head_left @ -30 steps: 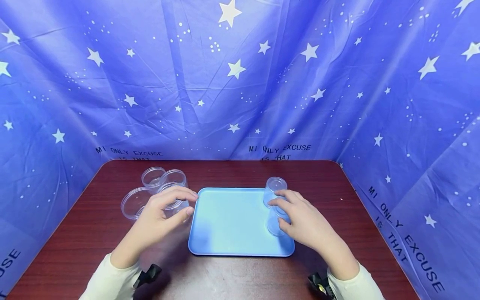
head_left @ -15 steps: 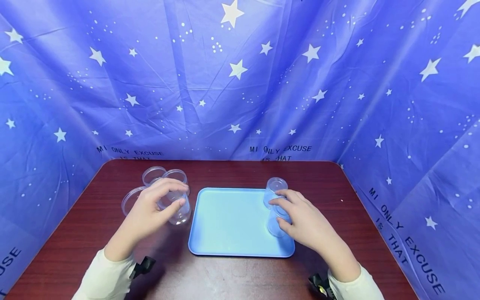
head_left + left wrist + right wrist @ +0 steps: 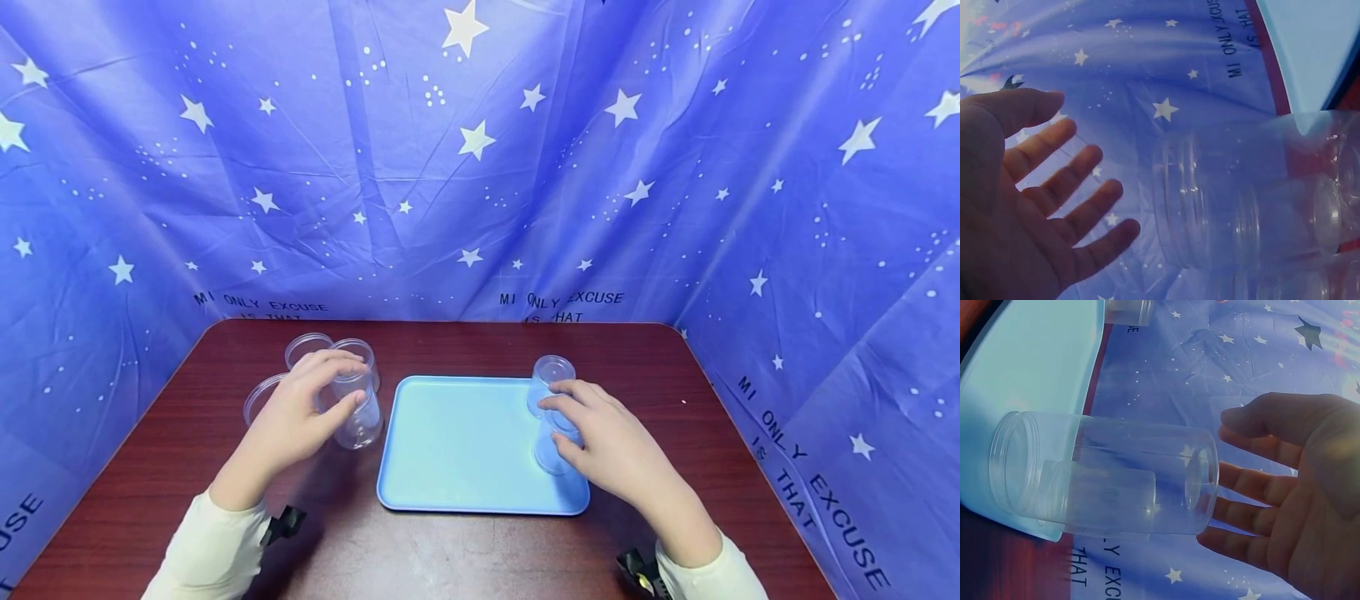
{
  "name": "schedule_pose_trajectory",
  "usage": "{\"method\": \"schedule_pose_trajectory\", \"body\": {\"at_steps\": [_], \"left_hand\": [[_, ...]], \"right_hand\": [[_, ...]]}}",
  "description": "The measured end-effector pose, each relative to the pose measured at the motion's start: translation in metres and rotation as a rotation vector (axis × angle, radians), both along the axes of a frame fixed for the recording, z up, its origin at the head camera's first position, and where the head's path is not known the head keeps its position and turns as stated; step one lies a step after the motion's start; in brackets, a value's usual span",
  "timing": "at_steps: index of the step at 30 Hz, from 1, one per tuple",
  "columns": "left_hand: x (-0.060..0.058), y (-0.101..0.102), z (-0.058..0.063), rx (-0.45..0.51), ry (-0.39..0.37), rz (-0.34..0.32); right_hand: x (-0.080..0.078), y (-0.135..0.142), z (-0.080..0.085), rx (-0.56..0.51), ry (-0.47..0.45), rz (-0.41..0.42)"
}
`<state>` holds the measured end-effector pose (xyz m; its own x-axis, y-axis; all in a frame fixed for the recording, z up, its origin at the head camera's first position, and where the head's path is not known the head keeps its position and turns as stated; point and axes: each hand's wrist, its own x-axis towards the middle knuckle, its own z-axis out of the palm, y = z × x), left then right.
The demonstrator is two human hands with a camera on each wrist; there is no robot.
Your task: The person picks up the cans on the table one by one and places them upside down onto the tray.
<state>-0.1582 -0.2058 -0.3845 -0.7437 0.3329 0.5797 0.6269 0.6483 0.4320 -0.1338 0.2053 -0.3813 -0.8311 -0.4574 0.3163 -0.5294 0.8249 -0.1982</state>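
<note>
In the head view my left hand [image 3: 300, 408] is over the clear plastic jars left of the tray, its fingers spread and holding nothing. The nearest clear jar [image 3: 362, 421] stands mouth up on the table; in the left wrist view, the fingertips are apart from its threaded rim. My right hand [image 3: 611, 437] hovers at the tray's right side, fingers loosely bent. Beside it an upside-down clear jar [image 3: 1141, 440] stands on the light-blue tray [image 3: 465, 450], its base close to the fingertips. Another clear jar [image 3: 551, 375] stands just behind it, also on the tray.
More clear jars stand at the left: one at the back [image 3: 307, 340], one beside it [image 3: 369, 350], and a wider jar [image 3: 258, 400] partly hidden by my left hand. A dark red wooden table [image 3: 465, 558] lies under everything. A blue star-printed curtain [image 3: 420, 167] surrounds it.
My left hand has moved left and slightly back, away from the tray's edge to above the jars, uncovering the nearest one. My right hand and the jars on the tray have stayed put.
</note>
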Motion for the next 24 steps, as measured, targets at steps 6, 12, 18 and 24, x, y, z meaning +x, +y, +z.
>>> {"method": "schedule_pose_trajectory", "body": {"at_steps": [6, 12, 18, 24], "left_hand": [[-0.005, -0.003, -0.007, -0.067, -0.043, 0.040], [-0.010, -0.005, -0.015, -0.142, -0.088, 0.066], [-0.010, -0.004, -0.017, -0.175, -0.107, 0.079], [-0.012, -0.003, -0.020, -0.206, -0.120, 0.089]], "right_hand": [[0.000, -0.001, 0.001, 0.000, 0.014, -0.001], [0.001, -0.001, 0.001, -0.004, 0.034, -0.004], [0.001, -0.001, 0.001, -0.012, 0.052, 0.007], [0.001, -0.002, 0.000, -0.019, 0.065, 0.021]]}}
